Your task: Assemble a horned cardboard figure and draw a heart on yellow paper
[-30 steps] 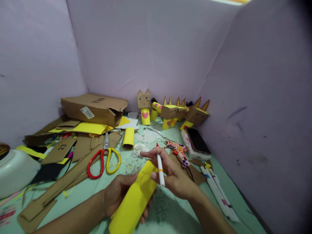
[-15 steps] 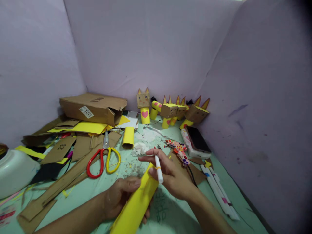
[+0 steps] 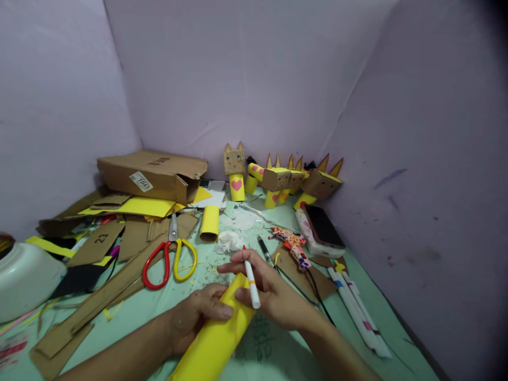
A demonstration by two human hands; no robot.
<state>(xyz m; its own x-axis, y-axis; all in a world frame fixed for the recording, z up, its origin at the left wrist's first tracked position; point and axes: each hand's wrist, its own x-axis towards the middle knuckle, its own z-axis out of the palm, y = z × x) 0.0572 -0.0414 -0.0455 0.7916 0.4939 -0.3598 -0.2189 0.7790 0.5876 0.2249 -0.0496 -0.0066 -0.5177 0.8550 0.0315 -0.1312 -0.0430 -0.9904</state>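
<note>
Two hands are working on one yellow paper tube (image 3: pixel 214 338) at the near edge of the table (image 3: pixel 119 317).
I am wrapping my left hand (image 3: pixel 194 320) around the tube while my right hand (image 3: pixel 270 296) is pinching a white marker (image 3: pixel 251 283) just above its plain, unmarked paper; farther back finished figures (image 3: pixel 278 180) are standing with pink hearts, and cardboard is reading "23" (image 3: pixel 100 239) and "1043" (image 3: pixel 141 181).
</note>
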